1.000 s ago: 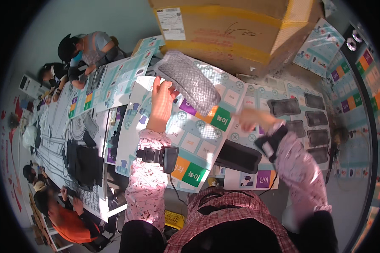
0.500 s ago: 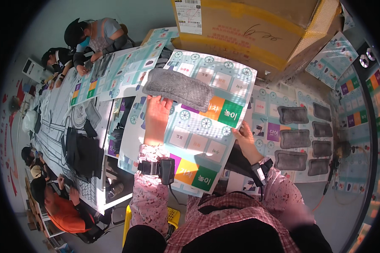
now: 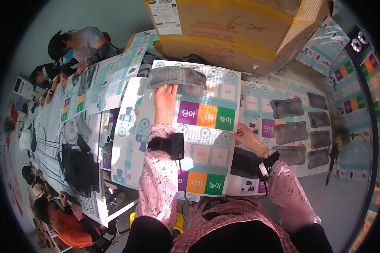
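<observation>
A grey padded fabric piece (image 3: pixel 177 77), oblong with a stitched rim, lies across the far part of a printed board sheet (image 3: pixel 207 133). My left hand (image 3: pixel 164 103) reaches over the sheet, its fingertips at the pad's near edge, gripping it. At the sheet's right edge, my right hand (image 3: pixel 249 139) pinches the border between thumb and fingers; the fingers are partly hidden. Purple, orange and green blocks band the pale blue sheet. More grey pads (image 3: pixel 292 133) rest in two columns on another printed sheet (image 3: pixel 257 162) to the right.
A large taped cardboard box (image 3: pixel 223 29) stands behind the sheets. Further printed sheets (image 3: pixel 103 86) overlap at the left, beside a long table with dark fabric pieces (image 3: pixel 78 168). Several people work along that table, one in an orange top (image 3: pixel 74 227). A cable hangs at the right.
The held sheet has turned straighter and lies lower. My left hand has moved the grey pad toward the sheet's far edge. My right hand stays at the sheet's right edge.
</observation>
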`<control>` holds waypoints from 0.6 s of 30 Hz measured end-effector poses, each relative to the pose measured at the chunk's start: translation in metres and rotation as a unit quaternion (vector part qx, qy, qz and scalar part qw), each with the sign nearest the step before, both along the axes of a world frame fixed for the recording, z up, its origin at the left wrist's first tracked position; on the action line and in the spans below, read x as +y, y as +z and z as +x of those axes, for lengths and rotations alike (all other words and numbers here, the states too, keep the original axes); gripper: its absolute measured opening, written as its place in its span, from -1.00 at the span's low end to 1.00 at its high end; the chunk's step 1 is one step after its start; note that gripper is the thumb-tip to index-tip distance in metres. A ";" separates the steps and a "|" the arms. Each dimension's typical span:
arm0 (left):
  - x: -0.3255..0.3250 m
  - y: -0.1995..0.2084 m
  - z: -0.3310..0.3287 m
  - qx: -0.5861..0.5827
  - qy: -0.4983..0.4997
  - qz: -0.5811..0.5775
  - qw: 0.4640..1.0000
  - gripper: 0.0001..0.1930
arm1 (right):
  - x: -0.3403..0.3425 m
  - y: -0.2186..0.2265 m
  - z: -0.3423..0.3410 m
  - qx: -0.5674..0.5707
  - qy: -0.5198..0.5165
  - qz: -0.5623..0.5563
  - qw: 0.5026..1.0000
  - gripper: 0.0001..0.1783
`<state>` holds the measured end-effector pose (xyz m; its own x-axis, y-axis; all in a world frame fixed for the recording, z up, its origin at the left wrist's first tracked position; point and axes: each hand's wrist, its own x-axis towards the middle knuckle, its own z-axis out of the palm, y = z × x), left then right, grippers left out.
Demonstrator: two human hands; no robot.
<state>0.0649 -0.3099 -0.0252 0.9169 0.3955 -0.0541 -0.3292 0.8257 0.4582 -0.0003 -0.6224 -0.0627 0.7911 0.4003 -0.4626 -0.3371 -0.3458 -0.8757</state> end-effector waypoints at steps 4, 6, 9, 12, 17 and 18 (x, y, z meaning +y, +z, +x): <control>0.006 -0.002 0.025 0.001 -0.003 -0.014 1.000 -0.75 | 0.007 -0.004 -0.001 -0.102 -0.056 -0.117 0.986 -0.40; 0.003 -0.002 0.039 0.030 0.003 -0.024 0.999 -0.74 | 0.000 -0.009 0.001 -0.126 -0.060 -0.129 0.982 -0.38; 0.021 -0.022 0.038 0.050 -0.008 0.020 0.998 -0.67 | 0.000 -0.019 -0.005 -0.105 -0.053 -0.095 0.989 -0.39; 0.028 -0.032 0.034 0.111 0.003 0.135 0.985 -0.60 | -0.003 -0.018 -0.012 -0.111 -0.046 -0.105 0.987 -0.41; 0.002 -0.024 0.046 0.334 0.069 0.492 0.801 -0.51 | -0.028 -0.007 -0.025 -0.165 -0.080 -0.136 0.974 -0.55; 0.032 -0.041 0.044 0.339 0.119 0.591 0.722 -0.44 | -0.026 -0.006 -0.033 -0.206 -0.069 -0.156 0.964 -0.60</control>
<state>0.1088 -0.2778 -0.0660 0.7367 0.6746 0.0463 0.2333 -0.3178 0.9190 -0.0330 -0.6488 -0.0690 0.9690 0.1710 -0.1782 -0.0440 -0.5906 -0.8058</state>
